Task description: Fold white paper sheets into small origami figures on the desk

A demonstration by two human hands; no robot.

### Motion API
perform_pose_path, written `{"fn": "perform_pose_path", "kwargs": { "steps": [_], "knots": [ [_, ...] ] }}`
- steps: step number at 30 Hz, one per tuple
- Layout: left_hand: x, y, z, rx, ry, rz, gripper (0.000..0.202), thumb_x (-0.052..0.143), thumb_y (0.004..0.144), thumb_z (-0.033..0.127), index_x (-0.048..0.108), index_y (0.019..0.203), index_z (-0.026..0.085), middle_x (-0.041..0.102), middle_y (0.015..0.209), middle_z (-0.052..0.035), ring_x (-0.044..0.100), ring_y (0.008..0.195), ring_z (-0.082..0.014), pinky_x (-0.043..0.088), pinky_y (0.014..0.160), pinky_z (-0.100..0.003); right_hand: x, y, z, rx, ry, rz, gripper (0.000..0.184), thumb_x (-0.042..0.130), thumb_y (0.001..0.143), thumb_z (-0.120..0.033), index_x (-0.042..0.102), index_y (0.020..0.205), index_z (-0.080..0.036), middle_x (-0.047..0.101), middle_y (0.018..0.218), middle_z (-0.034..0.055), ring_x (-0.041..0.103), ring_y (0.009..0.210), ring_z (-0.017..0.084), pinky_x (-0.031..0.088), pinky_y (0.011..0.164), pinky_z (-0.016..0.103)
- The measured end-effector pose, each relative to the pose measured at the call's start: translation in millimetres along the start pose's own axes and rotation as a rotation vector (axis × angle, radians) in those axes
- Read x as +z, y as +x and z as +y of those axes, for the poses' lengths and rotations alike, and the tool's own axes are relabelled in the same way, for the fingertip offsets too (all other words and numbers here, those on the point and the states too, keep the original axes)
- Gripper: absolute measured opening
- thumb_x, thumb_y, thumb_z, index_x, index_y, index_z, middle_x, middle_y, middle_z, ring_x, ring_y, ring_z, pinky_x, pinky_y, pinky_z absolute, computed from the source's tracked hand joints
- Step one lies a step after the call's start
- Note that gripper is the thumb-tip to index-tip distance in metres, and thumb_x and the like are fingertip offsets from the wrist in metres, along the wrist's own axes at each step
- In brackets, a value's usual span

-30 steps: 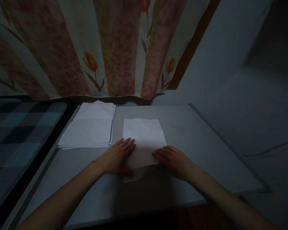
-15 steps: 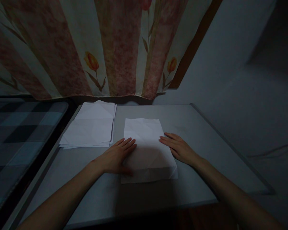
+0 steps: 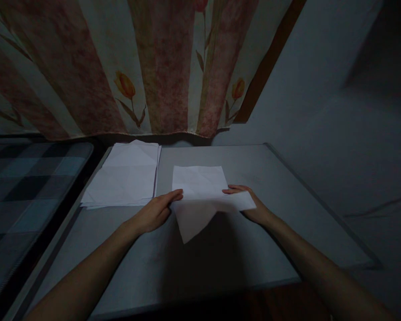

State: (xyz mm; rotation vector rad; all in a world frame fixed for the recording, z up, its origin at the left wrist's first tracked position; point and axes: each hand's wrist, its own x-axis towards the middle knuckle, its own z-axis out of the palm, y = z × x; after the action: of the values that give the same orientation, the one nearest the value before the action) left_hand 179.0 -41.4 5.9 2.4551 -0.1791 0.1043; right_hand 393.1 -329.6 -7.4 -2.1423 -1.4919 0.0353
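A white sheet of paper (image 3: 200, 183) lies in front of me on the pale table. Its near part is bent, with one corner hanging toward me and another flap sticking out to the right. My left hand (image 3: 155, 211) has its fingers closed on the sheet's left edge, the thumb mostly out of sight. At the right edge, my right hand (image 3: 254, 207) holds the paper with its fingertips on top, and the flap covers part of the palm.
A stack of creased white sheets (image 3: 130, 174) rests at the table's back left. The grey-white table (image 3: 287, 232) meets a wall (image 3: 354, 147) on the right. A striped tulip curtain (image 3: 167, 67) hangs behind, and a checked mattress (image 3: 26, 191) lies to the left.
Both hands, which lay flat with fingers spread on the paper, now grip its side edges. The sheet's near part has lifted and bent, its right corner turning up and outward.
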Motion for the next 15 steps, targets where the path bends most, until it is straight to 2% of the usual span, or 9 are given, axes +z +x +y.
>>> {"fn": "perform_pose_path", "kwargs": {
  "steps": [2, 4, 7, 10, 12, 15],
  "knots": [
    [3.3, 2.4, -1.4, -0.038, -0.069, 0.068, 0.075, 0.039, 0.074, 0.005, 0.024, 0.145, 0.022, 0.056, 0.132, -0.0056, 0.05, 0.124, -0.0193, 0.039, 0.106, -0.042, -0.1, 6.2, -6.2, 0.075, 0.017, 0.044, 0.036, 0.039, 0.093, -0.038, 0.066, 0.076, -0.02, 0.068, 0.082, 0.0058, 0.062, 0.086, 0.022, 0.044, 0.084, 0.042],
    [8.0, 6.2, -0.5, -0.083, -0.104, 0.142, 0.071, 0.046, 0.076, 0.01, 0.025, 0.144, 0.02, 0.061, 0.125, -0.0077, 0.056, 0.117, -0.0204, 0.044, 0.099, -0.04, 0.3, 11.4, -12.3, 0.101, 0.016, 0.06, 0.041, 0.039, 0.094, -0.038, 0.059, 0.062, -0.019, 0.062, 0.069, 0.0036, 0.06, 0.075, 0.02, 0.044, 0.079, 0.038],
    [15.3, 14.1, 2.9, -0.223, -0.105, 0.295, 0.057, 0.05, 0.082, 0.021, 0.037, 0.137, 0.019, 0.07, 0.099, -0.0058, 0.067, 0.091, -0.0196, 0.052, 0.082, -0.034, 5.0, 15.1, -17.5, 0.156, 0.003, 0.139, 0.039, 0.044, 0.091, -0.038, 0.056, 0.058, -0.02, 0.064, 0.08, 0.0052, 0.059, 0.083, 0.021, 0.042, 0.08, 0.038],
    [20.1, 19.9, 3.8, -0.383, -0.003, 0.438, 0.047, 0.053, 0.085, 0.03, 0.045, 0.13, 0.02, 0.066, 0.075, 0.0003, 0.065, 0.068, -0.0176, 0.051, 0.068, -0.03, 12.5, 13.5, -19.7, 0.265, -0.066, 0.223, 0.038, 0.051, 0.086, -0.04, 0.055, 0.054, -0.019, 0.065, 0.093, 0.0067, 0.057, 0.094, 0.024, 0.039, 0.086, 0.041],
    [21.4, 20.2, 3.5, -0.408, 0.097, 0.47, 0.052, 0.057, 0.083, 0.031, 0.042, 0.132, 0.021, 0.064, 0.075, 0.0008, 0.063, 0.068, -0.0175, 0.051, 0.069, -0.031, 15.6, 11.6, -22.6, 0.307, -0.146, 0.235, 0.037, 0.055, 0.083, -0.041, 0.054, 0.054, -0.019, 0.064, 0.092, 0.0065, 0.056, 0.096, 0.025, 0.037, 0.088, 0.044],
    [21.3, 17.3, 7.5, -0.312, 0.299, 0.476, 0.064, 0.057, 0.082, 0.026, 0.031, 0.141, 0.023, 0.063, 0.099, -0.0068, 0.061, 0.09, -0.0223, 0.05, 0.08, -0.037, 14.6, 13.1, -31.5, 0.335, -0.285, 0.265, 0.024, 0.059, 0.08, -0.042, 0.059, 0.071, -0.02, 0.06, 0.099, 0.0104, 0.052, 0.101, 0.029, 0.035, 0.09, 0.048]
  ]
}}
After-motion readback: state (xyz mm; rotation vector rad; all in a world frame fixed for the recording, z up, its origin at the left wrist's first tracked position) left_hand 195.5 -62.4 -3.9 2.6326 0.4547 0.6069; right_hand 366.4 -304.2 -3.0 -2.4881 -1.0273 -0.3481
